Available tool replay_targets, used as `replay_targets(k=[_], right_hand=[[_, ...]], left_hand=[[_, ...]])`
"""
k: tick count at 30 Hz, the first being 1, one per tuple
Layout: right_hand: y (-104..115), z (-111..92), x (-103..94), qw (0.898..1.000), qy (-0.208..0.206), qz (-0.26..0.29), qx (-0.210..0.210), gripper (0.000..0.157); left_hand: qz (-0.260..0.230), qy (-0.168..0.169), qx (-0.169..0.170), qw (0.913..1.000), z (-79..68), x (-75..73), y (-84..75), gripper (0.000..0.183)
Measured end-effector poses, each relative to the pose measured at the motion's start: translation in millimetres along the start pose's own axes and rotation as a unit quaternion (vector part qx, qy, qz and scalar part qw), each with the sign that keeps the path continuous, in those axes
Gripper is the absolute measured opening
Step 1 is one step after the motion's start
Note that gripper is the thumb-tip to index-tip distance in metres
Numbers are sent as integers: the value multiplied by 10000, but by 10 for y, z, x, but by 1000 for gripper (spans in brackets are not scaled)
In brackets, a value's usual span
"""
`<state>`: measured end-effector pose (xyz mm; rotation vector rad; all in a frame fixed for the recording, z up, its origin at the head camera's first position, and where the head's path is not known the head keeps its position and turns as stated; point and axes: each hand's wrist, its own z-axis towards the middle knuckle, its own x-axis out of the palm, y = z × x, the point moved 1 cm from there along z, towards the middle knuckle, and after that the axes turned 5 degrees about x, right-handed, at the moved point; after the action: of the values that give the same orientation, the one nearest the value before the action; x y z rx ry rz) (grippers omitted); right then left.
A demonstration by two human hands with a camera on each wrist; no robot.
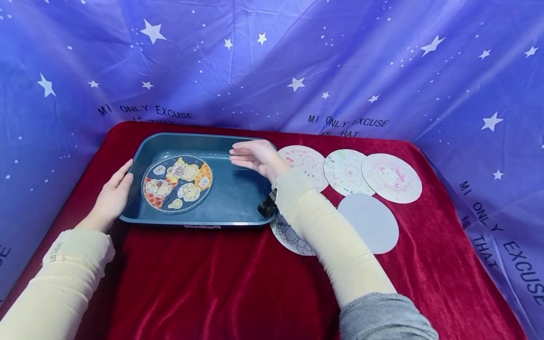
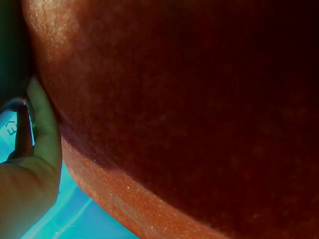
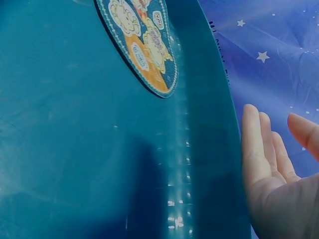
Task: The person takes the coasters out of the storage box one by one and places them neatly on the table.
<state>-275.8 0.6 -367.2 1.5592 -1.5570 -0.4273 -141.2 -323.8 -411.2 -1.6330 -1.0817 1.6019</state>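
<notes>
A dark teal rectangular tray [image 1: 233, 203] lies on the red cloth, with a round mat [image 1: 177, 184] printed with cartoon bears in its left half. My left hand [image 1: 111, 193] holds the tray's left rim; in the left wrist view the left hand's digits [image 2: 46, 119] meet the dark edge. Over the tray's right end is my right hand [image 1: 260, 158], its fingers extended to the left and nothing in its grasp. The right wrist view shows that right hand [image 3: 274, 169] with fingers straight and thumb apart, beside the tray's rim [image 3: 230, 107].
Right of the tray lie several round discs: one with a pink bunny face [image 1: 301, 163], one with green line drawing [image 1: 346, 172], one with a pink pattern [image 1: 393, 177], a plain pale one [image 1: 369, 224]. A line-drawn disc [image 1: 291, 236] sits partly under the right forearm. Blue star-printed curtains [image 1: 263, 61] surround the table.
</notes>
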Motion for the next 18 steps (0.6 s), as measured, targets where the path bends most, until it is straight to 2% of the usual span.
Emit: replay_targets(k=[10,18], right_hand=[[-113,63,3,9996,-55,-241,129,32],[-162,96,-9,9985,-77,-465,282,37]], left_hand=[[-76,-15,22,10000,13,-19,17,56],[-59,-7,-30,10000,16,-2,12,57]])
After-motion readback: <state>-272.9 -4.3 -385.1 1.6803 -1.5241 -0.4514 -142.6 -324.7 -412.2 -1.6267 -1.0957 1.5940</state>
